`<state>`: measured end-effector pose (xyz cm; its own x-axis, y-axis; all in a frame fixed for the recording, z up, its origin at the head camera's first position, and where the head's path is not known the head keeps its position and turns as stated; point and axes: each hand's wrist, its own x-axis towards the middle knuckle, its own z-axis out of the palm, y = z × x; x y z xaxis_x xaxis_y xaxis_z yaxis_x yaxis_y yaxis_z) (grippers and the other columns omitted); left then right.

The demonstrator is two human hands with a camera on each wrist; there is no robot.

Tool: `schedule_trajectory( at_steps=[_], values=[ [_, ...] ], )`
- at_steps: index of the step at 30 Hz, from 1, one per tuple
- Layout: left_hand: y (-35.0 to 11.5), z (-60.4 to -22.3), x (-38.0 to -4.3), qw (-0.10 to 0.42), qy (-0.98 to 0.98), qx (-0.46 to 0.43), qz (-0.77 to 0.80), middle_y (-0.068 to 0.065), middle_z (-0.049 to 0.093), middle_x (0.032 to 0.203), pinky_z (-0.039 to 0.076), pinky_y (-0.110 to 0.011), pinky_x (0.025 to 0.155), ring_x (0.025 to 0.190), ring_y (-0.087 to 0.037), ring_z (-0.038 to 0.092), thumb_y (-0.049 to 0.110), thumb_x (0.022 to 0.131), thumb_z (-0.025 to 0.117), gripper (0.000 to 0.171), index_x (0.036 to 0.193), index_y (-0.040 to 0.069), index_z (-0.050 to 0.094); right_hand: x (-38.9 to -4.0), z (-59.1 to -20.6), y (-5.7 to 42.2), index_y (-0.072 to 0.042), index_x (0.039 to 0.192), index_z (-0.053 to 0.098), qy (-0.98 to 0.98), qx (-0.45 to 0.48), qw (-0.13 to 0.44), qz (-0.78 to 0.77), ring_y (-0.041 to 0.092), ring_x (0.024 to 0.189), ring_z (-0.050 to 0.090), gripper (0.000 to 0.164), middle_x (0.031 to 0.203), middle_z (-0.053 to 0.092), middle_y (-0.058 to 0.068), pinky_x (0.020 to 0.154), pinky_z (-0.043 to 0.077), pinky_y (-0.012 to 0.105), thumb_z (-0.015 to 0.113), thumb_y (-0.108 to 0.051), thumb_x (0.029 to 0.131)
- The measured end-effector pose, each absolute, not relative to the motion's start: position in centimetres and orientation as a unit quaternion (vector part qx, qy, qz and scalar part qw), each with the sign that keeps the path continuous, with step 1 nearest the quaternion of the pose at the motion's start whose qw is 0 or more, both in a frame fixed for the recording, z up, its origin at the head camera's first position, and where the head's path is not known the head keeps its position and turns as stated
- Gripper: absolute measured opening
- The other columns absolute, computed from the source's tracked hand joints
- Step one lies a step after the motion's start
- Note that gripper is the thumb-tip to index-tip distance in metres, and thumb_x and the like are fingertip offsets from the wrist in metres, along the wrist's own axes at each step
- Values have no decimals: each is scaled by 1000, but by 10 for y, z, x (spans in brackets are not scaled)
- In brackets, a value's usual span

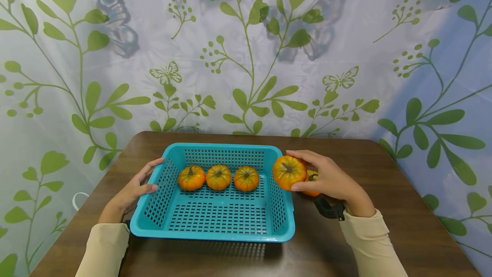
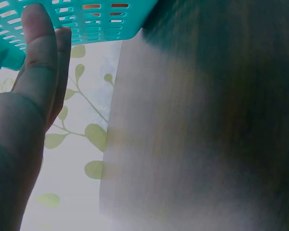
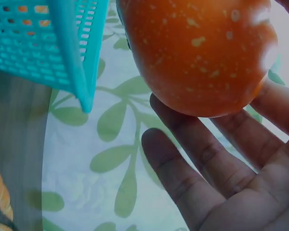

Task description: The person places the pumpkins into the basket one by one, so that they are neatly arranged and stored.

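Note:
A turquoise perforated basket (image 1: 215, 235) has three small orange pumpkins (image 1: 218, 177) in a row along its back half. My left hand (image 1: 132, 189) holds the basket's left side, thumb over the rim and fingers along the outer wall; the left wrist view shows those fingers against the mesh. Between thumb and fingers, my right hand (image 1: 326, 176) grips another small pumpkin (image 1: 288, 173), raised beside the basket's right rim. The right wrist view shows its smooth, speckled orange underside. One more pumpkin (image 1: 312, 192) sits on the table, partly hidden behind the right hand.
The brown wooden table (image 1: 399, 225) extends under and around the basket. A leaf-and-butterfly patterned curtain (image 1: 250, 76) hangs behind it. A black strap (image 1: 329, 209) shows at the right wrist. A white cord (image 1: 77, 200) curves at the table's left edge.

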<state>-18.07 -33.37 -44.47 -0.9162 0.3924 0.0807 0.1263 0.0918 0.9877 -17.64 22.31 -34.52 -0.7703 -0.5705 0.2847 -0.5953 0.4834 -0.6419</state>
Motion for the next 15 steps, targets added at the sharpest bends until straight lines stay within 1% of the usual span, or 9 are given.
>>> schedule_trajectory(
  at_steps=[2, 3, 7, 9, 14, 15],
  values=[
    [-334, -445, -180, 102, 730, 179, 651, -4, 45, 148, 65, -48, 86, 115, -23, 68, 7, 99, 57, 71, 159, 43, 41, -177, -343, 219, -1, 157, 52, -860, 340, 7, 381, 31, 125, 64, 81, 153, 58, 18, 103, 57, 38, 91, -18, 88],
    [-334, -445, -180, 102, 730, 179, 651, -5, 45, 148, 65, -48, 86, 115, -23, 68, 7, 100, 57, 71, 159, 43, 41, -178, -341, 217, -2, 158, 52, -859, 341, 3, 382, 31, 125, 64, 81, 154, 58, 18, 103, 58, 40, 91, -18, 89],
    [-334, -444, -180, 101, 731, 179, 651, -15, 40, 152, 65, -49, 86, 115, -23, 67, 8, 100, 58, 71, 159, 42, 41, -180, -337, 209, -1, 158, 52, -860, 348, -2, 372, 31, 126, 64, 82, 153, 59, 16, 101, 59, 46, 91, -19, 88],
    [-334, -444, -180, 101, 732, 178, 650, -16, 39, 153, 65, -48, 87, 115, -24, 67, 8, 100, 58, 70, 160, 41, 40, -182, -336, 205, -1, 157, 52, -860, 355, -2, 366, 30, 125, 64, 82, 152, 60, 16, 101, 59, 45, 92, -19, 88],
    [-334, -443, -180, 103, 731, 176, 651, -4, 44, 148, 65, -47, 87, 115, -24, 68, 8, 100, 58, 70, 160, 39, 40, -186, -332, 194, -2, 157, 53, -855, 377, -4, 356, 27, 121, 65, 83, 149, 62, 15, 101, 58, 45, 93, -18, 86],
    [-334, -443, -181, 104, 731, 179, 650, -3, 44, 148, 65, -47, 87, 115, -24, 68, 8, 100, 58, 70, 161, 38, 39, -186, -331, 192, -2, 157, 53, -854, 381, -6, 355, 27, 121, 65, 83, 149, 62, 15, 102, 58, 45, 93, -19, 86]
  ],
)
